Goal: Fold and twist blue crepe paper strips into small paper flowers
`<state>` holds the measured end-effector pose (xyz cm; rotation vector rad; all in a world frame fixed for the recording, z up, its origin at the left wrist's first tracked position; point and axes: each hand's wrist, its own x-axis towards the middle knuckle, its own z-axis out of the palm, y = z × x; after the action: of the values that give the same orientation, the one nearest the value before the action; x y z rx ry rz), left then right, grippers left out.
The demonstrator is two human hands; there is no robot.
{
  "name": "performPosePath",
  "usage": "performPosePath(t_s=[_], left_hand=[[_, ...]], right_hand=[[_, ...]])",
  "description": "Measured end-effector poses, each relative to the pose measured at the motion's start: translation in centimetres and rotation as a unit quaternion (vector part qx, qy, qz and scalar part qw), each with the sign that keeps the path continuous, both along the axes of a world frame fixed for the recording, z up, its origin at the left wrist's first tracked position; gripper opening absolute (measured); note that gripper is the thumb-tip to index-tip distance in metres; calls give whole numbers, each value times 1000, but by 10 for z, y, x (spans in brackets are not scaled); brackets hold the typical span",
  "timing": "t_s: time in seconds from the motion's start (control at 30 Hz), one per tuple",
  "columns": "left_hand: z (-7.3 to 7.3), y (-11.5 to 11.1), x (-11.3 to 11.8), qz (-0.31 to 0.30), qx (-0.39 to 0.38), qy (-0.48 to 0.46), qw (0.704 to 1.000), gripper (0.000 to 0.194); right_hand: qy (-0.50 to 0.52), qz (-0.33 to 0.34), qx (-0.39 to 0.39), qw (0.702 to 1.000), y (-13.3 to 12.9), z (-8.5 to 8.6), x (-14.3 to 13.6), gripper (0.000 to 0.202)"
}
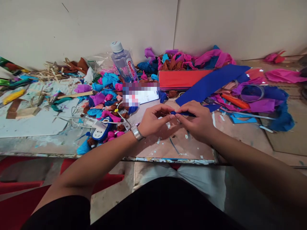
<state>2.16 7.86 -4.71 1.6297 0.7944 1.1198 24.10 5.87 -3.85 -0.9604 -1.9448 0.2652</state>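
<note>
My left hand [154,120] and my right hand [198,120] meet fingertip to fingertip above the brown work surface. Between them is a small piece of dark blue crepe paper [185,113], narrow and twisted at its left end. The left thumb and forefinger pinch that end, while the right fingers close round the rest, partly hiding it. Just behind the right hand lies a wide, flat strip of dark blue crepe paper [211,84]. A lit phone [148,97] rests behind the left hand.
A capped water bottle [122,64] stands at the back beside a red box [179,79]. Crumpled paper bundles [107,83] and a power strip [102,129] with cables lie left. On the right are a tape roll [251,92] and an orange cutter [235,101].
</note>
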Motion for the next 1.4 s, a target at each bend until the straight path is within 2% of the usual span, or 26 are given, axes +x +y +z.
performPosePath(t_s=[0.13, 0.27, 0.5, 0.7, 0.97, 1.17, 1.4], left_hand=[[1, 0, -1, 8, 12, -9, 1000, 33], [1, 2, -3, 16, 17, -20, 1000, 32], [0, 3, -4, -3, 11, -50, 999, 27], [0, 3, -3, -27, -6, -58, 998, 28], [1, 0, -3, -44, 36, -56, 997, 27], [5, -3, -4, -41, 45, -53, 997, 20], [8, -2, -3, -30, 61, -37, 997, 23]], right_hand=[[7, 10, -4, 1000, -1, 0, 1, 8], [24, -3, -16, 1000, -3, 2, 1, 26], [-3, 15, 31, 999, -1, 2, -1, 7], [2, 9, 26, 1000, -3, 5, -2, 6], [6, 5, 23, 1000, -3, 7, -2, 5], [11, 24, 2, 1000, -5, 7, -2, 9], [20, 32, 8, 999, -4, 7, 0, 10]])
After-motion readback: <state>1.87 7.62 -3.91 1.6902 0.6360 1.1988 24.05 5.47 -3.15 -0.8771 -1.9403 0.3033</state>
